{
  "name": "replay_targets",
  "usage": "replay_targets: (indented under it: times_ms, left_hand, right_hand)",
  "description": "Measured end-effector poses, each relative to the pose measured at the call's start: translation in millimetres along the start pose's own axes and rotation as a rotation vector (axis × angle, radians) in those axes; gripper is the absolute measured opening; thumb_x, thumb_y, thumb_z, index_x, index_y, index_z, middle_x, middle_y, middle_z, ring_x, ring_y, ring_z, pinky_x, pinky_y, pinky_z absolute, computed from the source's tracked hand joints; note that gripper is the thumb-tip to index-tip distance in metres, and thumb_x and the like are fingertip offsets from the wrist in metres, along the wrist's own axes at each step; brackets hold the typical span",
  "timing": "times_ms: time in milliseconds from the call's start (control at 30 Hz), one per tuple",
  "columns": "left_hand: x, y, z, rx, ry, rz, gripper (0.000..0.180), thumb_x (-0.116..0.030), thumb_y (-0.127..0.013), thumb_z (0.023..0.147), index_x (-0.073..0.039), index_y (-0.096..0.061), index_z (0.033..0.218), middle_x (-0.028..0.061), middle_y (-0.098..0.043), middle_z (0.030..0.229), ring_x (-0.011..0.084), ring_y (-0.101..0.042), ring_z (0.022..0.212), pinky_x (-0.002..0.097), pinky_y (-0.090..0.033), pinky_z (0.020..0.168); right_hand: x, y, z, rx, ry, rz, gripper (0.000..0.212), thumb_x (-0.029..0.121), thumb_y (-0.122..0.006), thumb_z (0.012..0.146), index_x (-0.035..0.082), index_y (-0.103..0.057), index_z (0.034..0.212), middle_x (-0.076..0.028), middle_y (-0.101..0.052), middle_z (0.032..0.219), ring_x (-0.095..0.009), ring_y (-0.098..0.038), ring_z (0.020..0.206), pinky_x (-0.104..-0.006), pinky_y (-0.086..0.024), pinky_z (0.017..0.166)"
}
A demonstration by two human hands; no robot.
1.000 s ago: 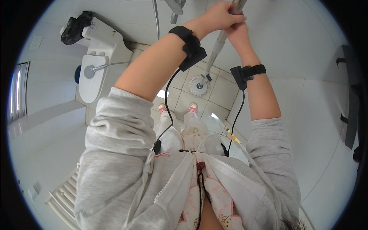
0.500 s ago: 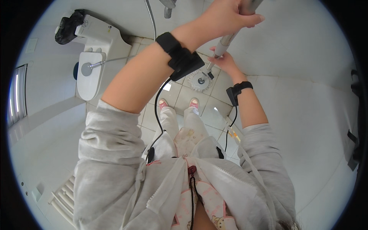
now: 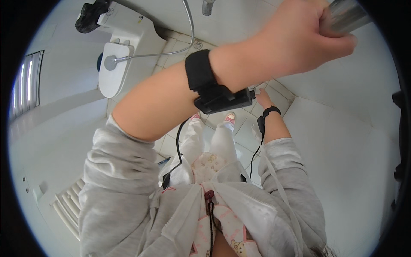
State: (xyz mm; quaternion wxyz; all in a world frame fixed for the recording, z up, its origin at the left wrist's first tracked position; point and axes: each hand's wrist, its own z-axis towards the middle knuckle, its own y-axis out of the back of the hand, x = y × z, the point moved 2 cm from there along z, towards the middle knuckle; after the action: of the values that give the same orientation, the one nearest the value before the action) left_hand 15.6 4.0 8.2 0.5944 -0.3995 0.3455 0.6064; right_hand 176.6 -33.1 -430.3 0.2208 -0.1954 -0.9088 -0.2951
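My left hand (image 3: pixel 295 40) reaches across to the upper right, its fingers wrapped round the thick grey upper end of a long-handled scrub brush (image 3: pixel 349 16). Lower down, beyond my left wrist, my right hand (image 3: pixel 265 98) is closed at the pole's lower stretch, of which only a short pale piece shows. My left hand and forearm hide most of the pole. The round bristled head is out of sight now. Each wrist wears a black strap with a small device and cable.
A white toilet (image 3: pixel 137 34) stands at the left, a shower head (image 3: pixel 111 63) lying on its lid (image 3: pixel 114 79). The metal hose (image 3: pixel 191 25) loops over the tiles near a floor drain (image 3: pixel 197 45). A black plastic bag (image 3: pixel 91 18) sits by the tank. White walls close in the right side.
My left hand has moved right and nearer with the pole's upper end. My right hand has shifted slightly right and lower. The brush head, visible before, is now hidden, and the view has shifted.
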Motion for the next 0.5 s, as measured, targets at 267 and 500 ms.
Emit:
replay_targets:
  times_ms: [267,500]
  left_hand:
    - [-1,10,10,0.028,0.106,-0.354,0.03,-0.014,-0.059,0.083,-0.008,-0.037,0.063,-0.0063,-0.036,0.054,0.0027,-0.031,0.05,0.0224,-0.026,0.043]
    - [-4,14,12,0.033,0.109,-0.366,0.029,-0.012,-0.059,0.082,-0.008,-0.037,0.063,-0.0071,-0.036,0.054,0.002,-0.031,0.05,0.0214,-0.026,0.043]
  right_hand:
    - [-27,-39,32,-0.119,-0.002,-0.013,0.04,0.017,-0.047,0.084,-0.003,-0.047,0.119,-0.024,-0.055,0.112,-0.038,-0.052,0.103,-0.0421,-0.042,0.085]
    - [-35,-49,44,-0.04,0.086,0.08,0.029,0.024,-0.043,0.088,0.0,-0.059,0.093,-0.018,-0.062,0.088,-0.034,-0.058,0.085,-0.0418,-0.044,0.074]
